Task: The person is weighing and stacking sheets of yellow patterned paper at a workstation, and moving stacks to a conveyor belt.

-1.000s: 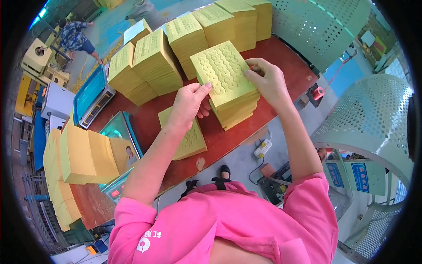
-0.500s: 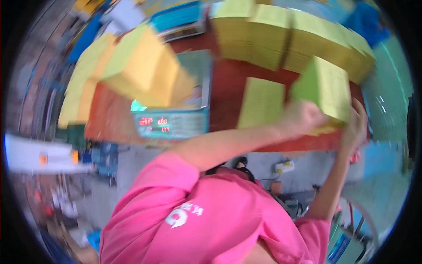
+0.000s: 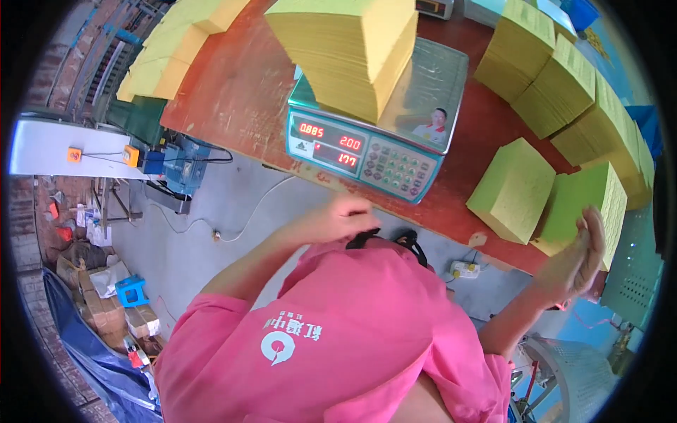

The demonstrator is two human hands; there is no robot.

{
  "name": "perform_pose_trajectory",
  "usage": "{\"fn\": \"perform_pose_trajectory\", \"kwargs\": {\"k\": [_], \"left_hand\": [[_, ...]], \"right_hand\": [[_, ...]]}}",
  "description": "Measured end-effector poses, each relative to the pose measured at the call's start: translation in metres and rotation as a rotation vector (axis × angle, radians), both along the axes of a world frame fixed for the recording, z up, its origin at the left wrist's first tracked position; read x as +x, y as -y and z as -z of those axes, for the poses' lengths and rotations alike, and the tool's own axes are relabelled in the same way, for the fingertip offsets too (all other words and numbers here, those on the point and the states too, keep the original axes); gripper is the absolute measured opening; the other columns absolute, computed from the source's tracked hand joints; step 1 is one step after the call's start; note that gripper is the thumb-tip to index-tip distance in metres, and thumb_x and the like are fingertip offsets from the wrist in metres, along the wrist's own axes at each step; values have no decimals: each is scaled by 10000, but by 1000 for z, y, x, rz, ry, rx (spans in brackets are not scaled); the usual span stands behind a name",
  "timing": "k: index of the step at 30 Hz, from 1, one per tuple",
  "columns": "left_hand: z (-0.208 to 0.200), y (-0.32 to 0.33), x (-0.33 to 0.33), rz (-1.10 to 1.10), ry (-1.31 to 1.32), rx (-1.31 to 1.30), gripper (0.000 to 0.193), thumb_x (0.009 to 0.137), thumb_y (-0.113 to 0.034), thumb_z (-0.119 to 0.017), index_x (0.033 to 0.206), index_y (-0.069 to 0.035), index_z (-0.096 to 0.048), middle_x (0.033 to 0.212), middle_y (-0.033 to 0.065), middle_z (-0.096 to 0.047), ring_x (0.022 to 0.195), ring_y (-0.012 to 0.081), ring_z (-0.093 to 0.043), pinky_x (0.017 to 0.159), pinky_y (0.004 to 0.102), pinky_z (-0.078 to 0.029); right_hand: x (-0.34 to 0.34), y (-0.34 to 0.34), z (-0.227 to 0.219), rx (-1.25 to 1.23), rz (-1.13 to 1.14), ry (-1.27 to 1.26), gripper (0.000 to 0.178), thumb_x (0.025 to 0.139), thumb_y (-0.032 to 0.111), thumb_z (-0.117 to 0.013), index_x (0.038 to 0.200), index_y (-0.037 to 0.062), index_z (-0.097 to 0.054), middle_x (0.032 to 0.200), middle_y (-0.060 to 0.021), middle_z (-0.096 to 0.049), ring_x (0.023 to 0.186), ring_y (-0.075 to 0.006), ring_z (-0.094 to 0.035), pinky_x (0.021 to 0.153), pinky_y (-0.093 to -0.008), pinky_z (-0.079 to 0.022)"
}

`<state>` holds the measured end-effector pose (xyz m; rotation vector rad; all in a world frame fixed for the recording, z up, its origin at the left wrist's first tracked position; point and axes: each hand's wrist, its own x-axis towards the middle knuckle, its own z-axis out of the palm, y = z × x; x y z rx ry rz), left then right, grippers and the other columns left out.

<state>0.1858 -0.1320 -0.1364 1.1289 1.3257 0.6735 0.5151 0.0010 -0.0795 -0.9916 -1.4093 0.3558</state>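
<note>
The scale [image 3: 398, 169] stands near the front edge of the red table [image 3: 233, 92], its red digits and keypad facing the person. A tall stack [image 3: 338, 63] of yellow paper sits on it, hiding much of its pan; the stack's top runs out of view.

The left hand [image 3: 349, 213] is just in front of the scale, at the table edge, its fingers curled in; whether anything is inside the curl cannot be told. The right hand [image 3: 589, 254] is well to the right of the scale, with fingers straight and loosely together, grasping nothing. It overlaps the side of the end stack [image 3: 582, 201], and contact cannot be made out. A low stack [image 3: 518, 187] stands between the scale and the end stack, just beside the latter.

Beyond these two, to the scale's right, a row of stacks [image 3: 564, 92] blocks the back of the table. More stacks [image 3: 166, 63] line the table's end to the scale's left. Behind the scale, a second device [image 3: 434, 7] shows only its edge.

On the floor, a power strip [image 3: 464, 269] lies in front and right of the scale. Far to the scale's left are a white bench [image 3: 77, 141], cardboard boxes [image 3: 106, 310] and a blue stool [image 3: 132, 290].
</note>
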Motion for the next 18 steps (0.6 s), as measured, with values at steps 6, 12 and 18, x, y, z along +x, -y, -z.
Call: {"fn": "perform_pose_trajectory", "kwargs": {"k": [6,12,18], "left_hand": [[-22,20,-84,-257,-88,-174,305,957,-283,-614,763,-47,-598,616,-15,-546,546,58,-520,495,228,-435],[-35,11,-148,-361,-130,-20,223,961,-228,-587,829,-48,-598,642,-10,-560,567,50,-518,519,209,-424],[-101,-42,-159,-461,-319,865,50,888,-53,-627,915,-13,-641,784,56,-634,688,129,-597,608,253,-478]], "right_hand": [[-91,7,15,-142,-141,-75,239,924,-75,-440,1041,-65,-649,1113,-145,-656,1024,-188,-590,925,-307,-457],[-152,17,19,-198,-226,-93,199,904,-93,-498,1019,-50,-655,1080,-123,-655,1015,-176,-592,900,-282,-466],[-184,26,27,-284,-265,-56,190,903,-89,-516,1025,-43,-654,1074,-115,-650,999,-168,-593,903,-279,-457]]}}
